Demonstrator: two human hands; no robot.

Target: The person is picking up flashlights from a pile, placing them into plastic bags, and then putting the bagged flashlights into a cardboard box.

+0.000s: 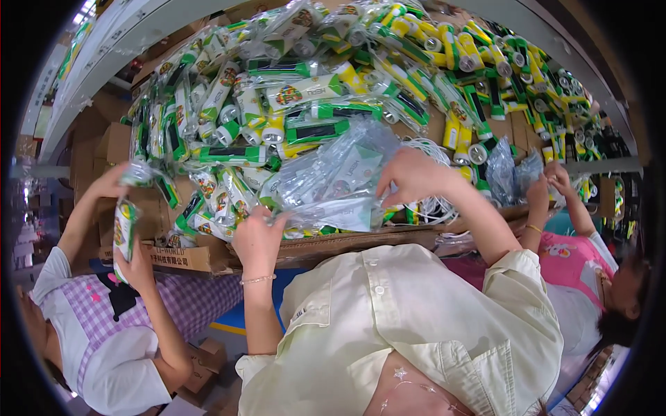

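A loose pile of clear plastic bags with printed white cards lies in front of me at the near edge of the work surface. My left hand is closed, thumb and fingers pinching the near left corner of a bag. At the opposite side my right hand has its fingers curled against the right edge of the bags, slightly blurred, pinching that edge. Behind the bags lie several bagged green-and-white flashlights, and a coil of white cord sits just beyond my right wrist.
Loose yellow-and-green flashlights are heaped at the far right. A co-worker on the left holds a bagged flashlight; another co-worker's hands work on the right. A cardboard edge runs along the front, and a metal frame arches overhead.
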